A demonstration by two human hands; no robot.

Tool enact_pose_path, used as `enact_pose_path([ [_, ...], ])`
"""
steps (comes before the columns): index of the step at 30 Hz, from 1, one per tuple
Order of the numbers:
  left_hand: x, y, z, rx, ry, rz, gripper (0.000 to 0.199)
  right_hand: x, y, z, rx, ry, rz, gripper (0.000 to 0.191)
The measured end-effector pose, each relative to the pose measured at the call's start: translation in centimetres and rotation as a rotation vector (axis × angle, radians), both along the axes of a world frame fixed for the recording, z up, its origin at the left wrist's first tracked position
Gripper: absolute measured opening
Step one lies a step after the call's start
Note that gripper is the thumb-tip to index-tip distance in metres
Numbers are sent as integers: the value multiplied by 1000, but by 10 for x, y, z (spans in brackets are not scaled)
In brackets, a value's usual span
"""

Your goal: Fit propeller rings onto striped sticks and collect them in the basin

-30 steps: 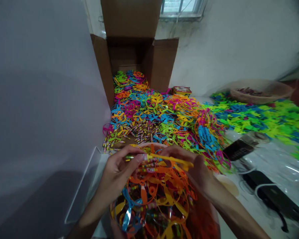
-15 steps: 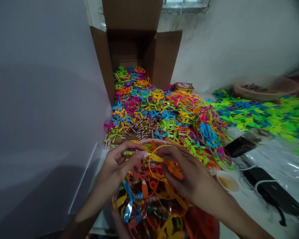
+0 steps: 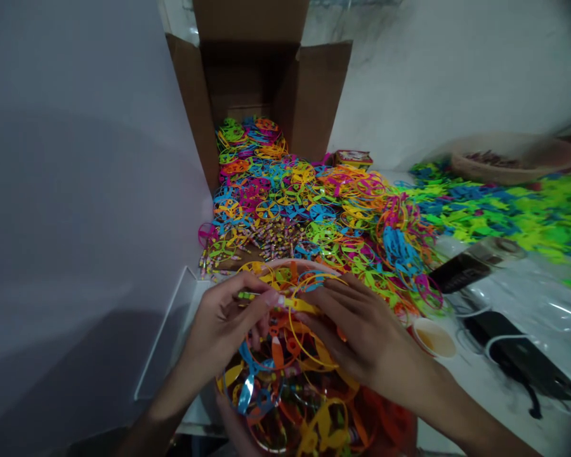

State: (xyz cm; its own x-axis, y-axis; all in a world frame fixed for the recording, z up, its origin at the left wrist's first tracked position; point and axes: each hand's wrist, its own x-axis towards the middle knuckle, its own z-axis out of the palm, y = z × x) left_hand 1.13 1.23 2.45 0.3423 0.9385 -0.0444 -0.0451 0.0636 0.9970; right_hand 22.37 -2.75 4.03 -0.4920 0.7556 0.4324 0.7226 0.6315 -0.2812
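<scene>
Over a round reddish basin [image 3: 295, 261], my left hand [image 3: 219, 324] pinches a thin stick with yellow-green and pinkish parts [image 3: 246, 296], which points to the right. My right hand [image 3: 368, 327] grips a yellow ringed propeller [image 3: 309, 307] at its blade. The stick's tip meets the propeller's middle; whether the two are joined I cannot tell. Fingers cover part of both. Below the hands, the basin holds orange, yellow and blue propellers, such as a blue one [image 3: 248, 365], mixed with more sticks.
Loose propellers [image 3: 323, 216] spill from an open cardboard box [image 3: 321, 101], with a pile of small sticks [image 3: 278, 238] in front. On the right are a cup [image 3: 435, 339], a black device with a cable [image 3: 528, 362], a dark cylinder [image 3: 466, 270], green-blue pieces [image 3: 504, 209] and a bowl [image 3: 514, 166].
The propeller's blade has come closer to the stick's tip, and my right fingers have closed further over it. The view has tilted down slightly.
</scene>
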Motion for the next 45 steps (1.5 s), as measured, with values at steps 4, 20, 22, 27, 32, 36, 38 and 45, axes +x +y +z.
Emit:
enact_pose_path([
  [4, -3, 1, 3, -3, 6, -33, 26, -1, -1, 1, -17, 21, 9, 15],
  [20, -6, -4, 6, 42, 168, -102, 27, -6, -5, -4, 207, -187, 44, 19],
  [22, -5, -7, 6, 86, 182, -82, 26, -5, -6, -6, 192, -176, 50, 15],
  [27, 1, -12, 8, 152, 139, -37, 22, -6, -7, -8, 159, -117, 67, 9],
  [32, 4, -14, 3, 160, 120, -29, 21, -6, -9, -14, 156, -110, 51, 9],
  [36, 6, -13, -2, 125, 88, -48, 21, -5, -10, -14, 139, -111, 60, 11],
  [38, 6, -10, -3, 105, 88, -65, 22, -4, -7, -12, 111, -103, 62, 12],
  [45, 9, 8, -14, 260, 199, -27, 22, 12, 1, 3, 77, 68, -14, 16],
])
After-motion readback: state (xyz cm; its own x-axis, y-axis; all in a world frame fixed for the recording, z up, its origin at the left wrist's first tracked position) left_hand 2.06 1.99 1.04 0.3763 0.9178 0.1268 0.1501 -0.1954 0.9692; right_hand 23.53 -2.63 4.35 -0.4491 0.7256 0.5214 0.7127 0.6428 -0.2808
